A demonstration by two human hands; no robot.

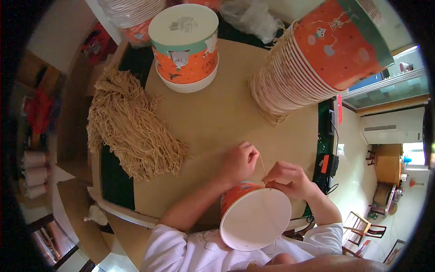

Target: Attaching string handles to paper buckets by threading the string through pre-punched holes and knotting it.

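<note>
At far left, a bundle of tan twine (131, 127) lies loose on the surface (217, 118), its strands too tangled to tell apart. Beyond it, an upturned stack of orange tubs (185, 63) shows a pale base; a plastic-wrapped stack (136, 13) behind is cut off. Near the middle, the left hand (240, 161) has its grip together, clamped on a thin strand (261, 165); the curled fingers hide its end. Below, the held tub (256, 220) leans against the white shirt (176, 249), its wide round white end facing the head camera, its long axis running away toward the surface and slightly left; most of its orange wall is hidden. The right hand (290, 179) is at its upper rim, but I cannot tell whether that grip clamps rim or strand. Farther right, a tall tub stack (312, 63) leans, top cut off.
</note>
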